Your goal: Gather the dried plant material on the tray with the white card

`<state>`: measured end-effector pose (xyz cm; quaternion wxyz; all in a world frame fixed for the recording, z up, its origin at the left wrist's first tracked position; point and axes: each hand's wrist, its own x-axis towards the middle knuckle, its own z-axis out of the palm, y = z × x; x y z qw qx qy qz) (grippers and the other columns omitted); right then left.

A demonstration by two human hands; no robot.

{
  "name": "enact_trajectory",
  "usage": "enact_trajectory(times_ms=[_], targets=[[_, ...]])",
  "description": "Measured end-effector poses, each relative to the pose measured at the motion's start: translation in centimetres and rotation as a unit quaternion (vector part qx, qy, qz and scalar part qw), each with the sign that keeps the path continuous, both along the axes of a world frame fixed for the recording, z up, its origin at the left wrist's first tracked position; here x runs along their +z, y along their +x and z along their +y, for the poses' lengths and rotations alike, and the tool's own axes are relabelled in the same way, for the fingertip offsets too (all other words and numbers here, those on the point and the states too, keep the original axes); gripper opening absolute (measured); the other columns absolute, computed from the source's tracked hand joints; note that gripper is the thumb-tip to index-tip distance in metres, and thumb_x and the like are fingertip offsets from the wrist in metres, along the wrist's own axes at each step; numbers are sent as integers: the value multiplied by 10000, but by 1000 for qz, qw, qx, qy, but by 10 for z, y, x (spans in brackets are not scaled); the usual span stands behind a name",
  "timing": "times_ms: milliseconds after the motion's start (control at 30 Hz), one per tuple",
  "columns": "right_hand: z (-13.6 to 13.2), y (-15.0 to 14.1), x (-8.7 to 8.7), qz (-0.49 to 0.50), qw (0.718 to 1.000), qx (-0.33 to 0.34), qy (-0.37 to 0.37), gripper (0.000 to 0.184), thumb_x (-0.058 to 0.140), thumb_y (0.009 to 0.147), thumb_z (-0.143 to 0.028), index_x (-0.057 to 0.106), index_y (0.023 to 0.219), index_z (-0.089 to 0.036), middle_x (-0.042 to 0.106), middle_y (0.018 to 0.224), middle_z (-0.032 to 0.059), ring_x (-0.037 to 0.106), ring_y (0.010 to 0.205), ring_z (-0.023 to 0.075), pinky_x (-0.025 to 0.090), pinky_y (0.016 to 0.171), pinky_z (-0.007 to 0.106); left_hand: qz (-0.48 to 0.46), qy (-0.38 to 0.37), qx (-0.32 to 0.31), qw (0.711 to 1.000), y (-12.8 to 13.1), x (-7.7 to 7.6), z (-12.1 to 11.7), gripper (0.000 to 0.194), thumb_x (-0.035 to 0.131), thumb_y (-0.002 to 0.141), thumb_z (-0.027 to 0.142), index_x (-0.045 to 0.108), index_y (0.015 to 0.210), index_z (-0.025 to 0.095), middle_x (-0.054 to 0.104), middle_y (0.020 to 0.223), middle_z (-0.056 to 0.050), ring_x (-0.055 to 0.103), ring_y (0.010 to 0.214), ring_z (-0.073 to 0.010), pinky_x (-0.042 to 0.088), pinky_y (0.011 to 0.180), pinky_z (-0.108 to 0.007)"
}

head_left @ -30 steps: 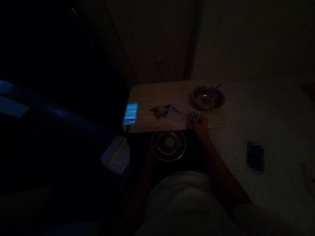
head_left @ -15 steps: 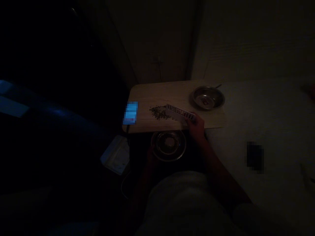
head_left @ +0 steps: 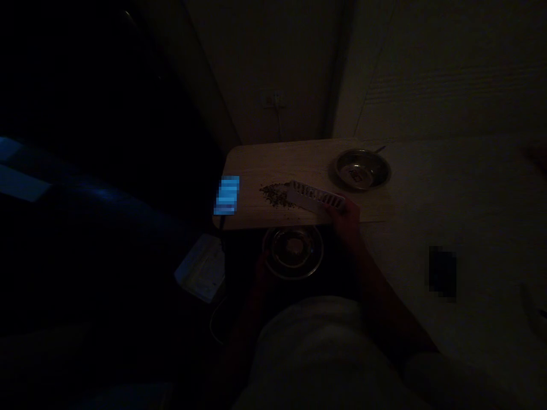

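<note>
My right hand (head_left: 348, 219) is closed round the near end of a pale, flat piece with a row of slots (head_left: 314, 196); its exact kind is hard to make out in the dark. The far end of this piece touches or hovers over a spread heap of small dark bits (head_left: 276, 195) on the wooden table. Below the table's front edge, my left hand (head_left: 262, 263) is at the left rim of a round metal bowl (head_left: 293, 275), apparently gripping it. Something pale lies in the middle of that bowl. The left fingers are mostly lost in shadow.
A second metal bowl (head_left: 362, 169) with a handle tip behind it stands on the right of the table (head_left: 252, 159). At the left edge is a lit, blurred screen (head_left: 227, 195). A pale box (head_left: 200, 270) sits lower left. A socket with a plug (head_left: 276, 99) is on the wall.
My right hand has moved slightly to the right with the slotted piece, which shows more of its slots. The bowl at my left hand has hardly moved.
</note>
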<state>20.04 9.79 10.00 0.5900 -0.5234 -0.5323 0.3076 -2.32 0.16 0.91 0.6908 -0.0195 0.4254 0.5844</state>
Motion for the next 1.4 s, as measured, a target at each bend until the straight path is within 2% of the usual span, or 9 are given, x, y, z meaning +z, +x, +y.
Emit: enact_trajectory(times_ms=[167, 567, 700, 833, 1167, 1400], targets=[[-2, 6, -4, 27, 999, 10, -25, 184, 726, 686, -311, 687, 822, -192, 666, 742, -9, 583, 680, 153, 468, 640, 274, 10, 2, 6, 1000, -2, -5, -1, 242, 595, 767, 269, 721, 944, 163, 752, 964, -89, 525, 1250, -308, 358, 1090, -448], [-6, 1, -4, 51, 990, 108, -81, 181, 741, 628, -295, 670, 749, -180, 634, 670, -28, 546, 606, 132, 436, 572, 252, 1, 32, -9, 999, -4, -16, -1, 264, 621, 761, 301, 725, 962, 167, 745, 1009, -93, 512, 1261, -321, 346, 1094, -463], [-4, 4, -4, 72, 994, 47, -73, 207, 735, 641, -304, 691, 801, -180, 681, 738, -2, 586, 658, 152, 470, 626, 276, 8, 10, -2, 1000, -2, -7, 0, 253, 615, 743, 284, 725, 927, 151, 747, 994, -97, 507, 1265, -323, 357, 1088, -451], [-2, 8, -5, 49, 997, -19, -49, 203, 732, 655, -306, 692, 809, -181, 679, 742, 2, 587, 667, 155, 471, 631, 277, 7, -4, 2, 1000, -2, -1, 2, 242, 581, 753, 256, 723, 927, 168, 753, 968, -83, 522, 1254, -305, 366, 1083, -442], [-3, 9, -3, 16, 999, 15, -34, 192, 716, 682, -313, 681, 823, -188, 681, 753, -2, 591, 679, 160, 475, 648, 281, 9, 10, 4, 1000, -3, -10, 1, 222, 613, 743, 279, 728, 900, 172, 753, 948, -87, 533, 1240, -318, 356, 1087, -460], [-1, 9, -6, 18, 999, 11, -30, 211, 708, 696, -324, 689, 860, -193, 693, 796, 7, 606, 705, 168, 486, 688, 301, 22, 0, 10, 1000, -7, -17, -1, 215, 608, 757, 263, 727, 913, 172, 752, 941, -79, 523, 1251, -308, 338, 1100, -459]])
